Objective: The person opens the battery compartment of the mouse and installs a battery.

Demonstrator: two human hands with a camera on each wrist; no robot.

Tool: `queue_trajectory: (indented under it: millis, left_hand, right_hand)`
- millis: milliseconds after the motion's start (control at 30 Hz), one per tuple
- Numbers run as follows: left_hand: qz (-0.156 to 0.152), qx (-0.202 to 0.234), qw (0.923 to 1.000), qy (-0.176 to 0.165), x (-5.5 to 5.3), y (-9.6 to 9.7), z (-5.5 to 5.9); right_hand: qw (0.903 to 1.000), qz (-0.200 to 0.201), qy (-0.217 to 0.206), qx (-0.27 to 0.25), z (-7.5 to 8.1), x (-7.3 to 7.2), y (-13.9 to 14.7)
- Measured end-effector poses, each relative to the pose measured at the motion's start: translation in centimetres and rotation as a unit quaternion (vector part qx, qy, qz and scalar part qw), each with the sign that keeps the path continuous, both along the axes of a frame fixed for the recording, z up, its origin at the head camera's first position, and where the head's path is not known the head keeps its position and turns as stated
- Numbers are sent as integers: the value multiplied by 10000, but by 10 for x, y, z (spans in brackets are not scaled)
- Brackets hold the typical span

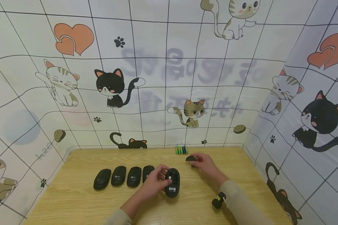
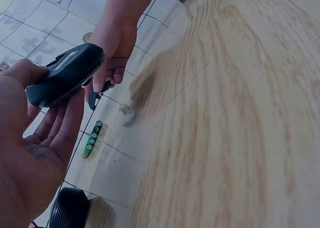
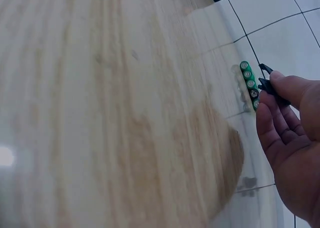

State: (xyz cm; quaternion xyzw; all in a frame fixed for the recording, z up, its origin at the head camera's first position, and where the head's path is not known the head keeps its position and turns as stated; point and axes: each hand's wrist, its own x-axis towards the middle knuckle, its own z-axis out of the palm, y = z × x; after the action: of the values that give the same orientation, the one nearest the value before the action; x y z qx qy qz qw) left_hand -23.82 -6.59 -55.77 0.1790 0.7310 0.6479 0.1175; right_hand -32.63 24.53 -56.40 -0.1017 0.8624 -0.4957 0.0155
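My left hand (image 1: 155, 180) grips a black computer mouse (image 1: 173, 190) by its side, its underside with a white label and an open battery slot turned toward the head camera. In the left wrist view the same mouse (image 2: 70, 73) is held between thumb and fingers above the table. My right hand (image 1: 205, 164) pinches a small black battery cover (image 1: 190, 158), out to the right of the mouse. The right wrist view shows that cover (image 3: 275, 93) between thumb and fingertips. Just beyond it stands a row of several batteries (image 1: 181, 150), mostly green.
Several black mice (image 1: 118, 175) lie in a row on the wooden table (image 1: 73, 200), left of my left hand, which partly covers the rightmost one. A cat-patterned cloth (image 1: 163, 93) rises behind the table's back edge and along both sides. A black wrist-worn device (image 1: 219, 200) sits by the right sleeve.
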Motion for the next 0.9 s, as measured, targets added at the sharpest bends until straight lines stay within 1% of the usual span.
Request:
queue_trajectory:
  millis: [200, 300, 433, 733, 900]
  left_hand:
    - [2, -21, 10000, 1, 0, 0, 0]
    - [-3, -7, 10000, 2, 0, 1, 0]
    - [2, 24, 10000, -14, 0, 1, -1]
    - [25, 62, 10000, -33, -1, 2, -1]
    - [40, 65, 10000, 16, -3, 1, -3]
  right_hand:
    - [9997, 150, -195, 8, -3, -11, 3]
    - [9995, 247, -195, 65, -6, -16, 2]
    - [9994, 264, -195, 111, -7, -22, 1]
    - [9992, 313, -179, 161, -4, -25, -5]
    - [9990, 262, -47, 372, -7, -28, -5]
